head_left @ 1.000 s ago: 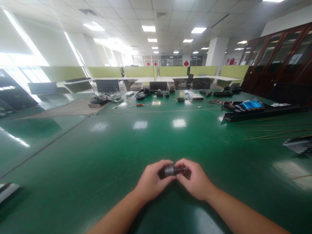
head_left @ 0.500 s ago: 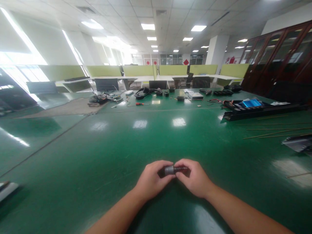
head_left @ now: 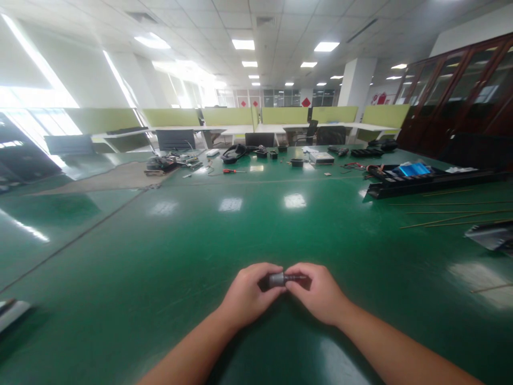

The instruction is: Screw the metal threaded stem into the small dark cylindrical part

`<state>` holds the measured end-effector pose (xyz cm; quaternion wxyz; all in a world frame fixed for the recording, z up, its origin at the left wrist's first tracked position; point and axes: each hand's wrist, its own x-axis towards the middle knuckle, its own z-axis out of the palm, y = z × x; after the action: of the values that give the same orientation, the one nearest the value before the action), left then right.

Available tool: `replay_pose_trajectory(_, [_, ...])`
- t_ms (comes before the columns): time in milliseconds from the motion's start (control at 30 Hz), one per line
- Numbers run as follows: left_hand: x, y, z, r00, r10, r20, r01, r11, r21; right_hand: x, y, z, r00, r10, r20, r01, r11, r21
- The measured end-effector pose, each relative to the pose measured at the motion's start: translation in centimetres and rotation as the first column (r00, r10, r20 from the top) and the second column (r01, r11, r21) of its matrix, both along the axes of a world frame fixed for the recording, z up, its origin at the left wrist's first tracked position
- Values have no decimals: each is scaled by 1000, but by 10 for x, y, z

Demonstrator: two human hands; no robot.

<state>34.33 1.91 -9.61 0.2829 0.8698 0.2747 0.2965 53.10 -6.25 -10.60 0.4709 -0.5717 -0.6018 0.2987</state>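
A small cylindrical part (head_left: 276, 279), grey with a thin dark shaft pointing right, lies level between my hands, above the green table (head_left: 256, 230). Fingers and thumb of my left hand (head_left: 251, 291) are closed round its thick grey end. My right hand (head_left: 318, 291) pinches the part near where the shaft meets the grey body, and the shaft reaches into the hollow of that palm. The fingertips of both hands nearly touch.
Across the far side lie a red screwdriver (head_left: 232, 171), a black headset-like item (head_left: 234, 153) and a white box (head_left: 321, 158). At the right are a long black tray (head_left: 433, 183) and thin rods (head_left: 460, 216). A white-edged object (head_left: 14, 315) sits far left.
Both hands and the part have shifted very slightly left. The grip looks the same.
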Motion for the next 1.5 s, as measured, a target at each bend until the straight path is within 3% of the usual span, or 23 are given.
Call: replay_pose_trajectory(1500, [1, 2, 2, 1000, -4, 13, 4, 1000, -2, 2, 2, 3, 1000, -19, -5, 19, 999, -48])
